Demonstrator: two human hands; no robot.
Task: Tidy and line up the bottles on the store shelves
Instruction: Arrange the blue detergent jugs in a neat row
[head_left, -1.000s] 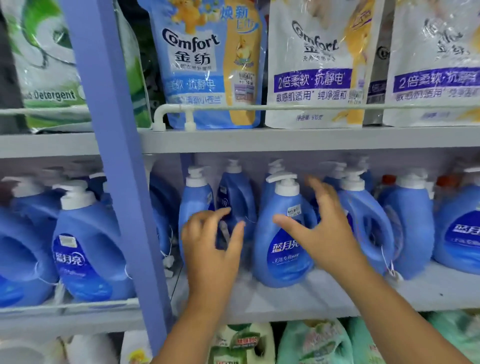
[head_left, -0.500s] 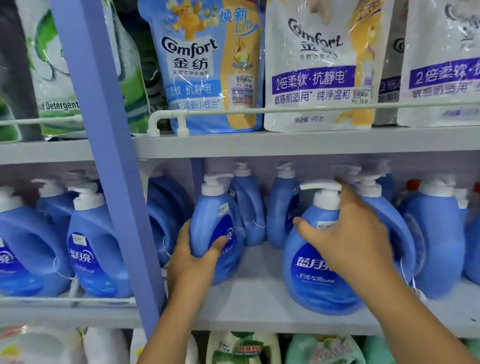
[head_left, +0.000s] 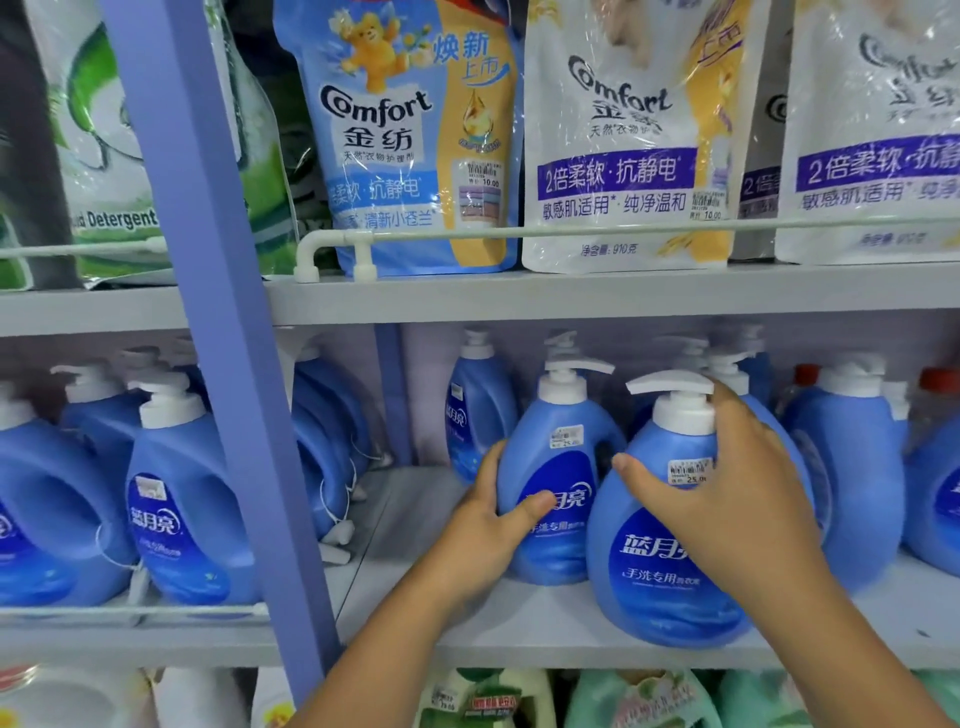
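Note:
Two blue pump bottles stand side by side near the front of the grey middle shelf. My left hand grips the smaller blue pump bottle from its left side, thumb across the label. My right hand grips the larger blue pump bottle around its shoulder, fingers behind the white pump. The two bottles nearly touch. A third blue bottle stands further back, turned sideways. More blue bottles fill the shelf to the right.
A purple upright post divides the shelving. Left of it stand several blue handled bottles behind a white rail. Refill pouches stand on the shelf above. Green and white bottles sit below.
My left hand has carried the smaller bottle rightward, up against the larger one. My right hand still holds the larger bottle, which has shifted slightly. The view has moved closer.

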